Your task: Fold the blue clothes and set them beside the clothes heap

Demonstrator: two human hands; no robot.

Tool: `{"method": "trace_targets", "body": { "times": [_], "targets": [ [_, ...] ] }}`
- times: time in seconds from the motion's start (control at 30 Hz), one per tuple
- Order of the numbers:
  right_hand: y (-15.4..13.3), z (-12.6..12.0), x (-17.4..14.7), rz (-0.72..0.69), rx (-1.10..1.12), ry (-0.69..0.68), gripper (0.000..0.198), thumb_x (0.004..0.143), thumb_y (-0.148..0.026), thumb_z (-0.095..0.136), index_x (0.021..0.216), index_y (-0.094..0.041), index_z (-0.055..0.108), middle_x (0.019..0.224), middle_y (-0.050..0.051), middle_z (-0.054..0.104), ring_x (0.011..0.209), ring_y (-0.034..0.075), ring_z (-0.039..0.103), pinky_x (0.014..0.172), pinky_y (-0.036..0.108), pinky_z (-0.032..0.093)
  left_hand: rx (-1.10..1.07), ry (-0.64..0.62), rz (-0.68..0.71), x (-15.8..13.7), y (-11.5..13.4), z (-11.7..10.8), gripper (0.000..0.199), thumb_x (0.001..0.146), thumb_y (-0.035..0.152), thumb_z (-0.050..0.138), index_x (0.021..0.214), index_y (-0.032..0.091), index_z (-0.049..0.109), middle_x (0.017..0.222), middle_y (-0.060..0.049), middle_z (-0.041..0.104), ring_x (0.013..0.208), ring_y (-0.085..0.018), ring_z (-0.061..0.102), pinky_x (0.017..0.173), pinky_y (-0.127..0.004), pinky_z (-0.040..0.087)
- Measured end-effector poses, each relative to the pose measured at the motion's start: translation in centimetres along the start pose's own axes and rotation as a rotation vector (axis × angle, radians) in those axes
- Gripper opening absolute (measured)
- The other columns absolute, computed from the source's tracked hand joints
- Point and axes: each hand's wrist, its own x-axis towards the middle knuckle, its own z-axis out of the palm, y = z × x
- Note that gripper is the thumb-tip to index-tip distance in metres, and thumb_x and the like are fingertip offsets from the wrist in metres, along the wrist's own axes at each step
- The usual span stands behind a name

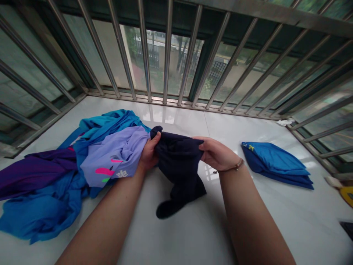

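Note:
Between my two hands hangs a dark navy garment (180,162), its lower end drooping toward the floor; its exact kind is hard to make out. My left hand (150,151) pinches its upper left corner, thumb on top. At the upper right corner, my right hand (216,152) grips the edge between thumb and fingers, with a bracelet on the wrist. Right beside my left hand lies a lilac garment (116,152) with a pink and green print, on top of a heap of blue clothes (55,206).
A purple garment (41,171) lies in the heap at left. Folded blue clothing (275,162) rests on the glossy white floor (165,239) at right. Metal railing bars (168,51) and windows enclose the far side. A yellow object (347,195) sits at the right edge.

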Motion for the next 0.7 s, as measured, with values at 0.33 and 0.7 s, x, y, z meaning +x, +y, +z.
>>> {"method": "trace_targets", "body": {
  "times": [0.33,0.7],
  "targets": [
    [2.1,-2.3,3.0,0.044,-0.399,0.490,0.036,0.094,-0.055,0.070,0.105,-0.021,0.073,0.116,0.011,0.078,0.106,0.025,0.073,0.086,0.035,0.059,-0.259,0.051,0.067,0.6,1.6,-0.4,0.034,0.105,0.053,0.062,0.099,0.023,0.076,0.107,-0.003,0.085,0.132,-0.029,0.072,0.117,-0.045,0.057],
    [4.1,-1.6,3.5,-0.005,-0.922,0.029,0.031,0.092,-0.051,0.076,0.104,-0.022,0.077,0.079,0.001,0.069,0.072,0.019,0.061,0.069,0.032,0.046,-0.260,0.059,0.070,0.4,1.4,-0.1,0.034,0.107,0.048,0.058,0.102,0.021,0.078,0.118,-0.005,0.084,0.140,-0.028,0.067,0.124,-0.043,0.051]
  ]
}}
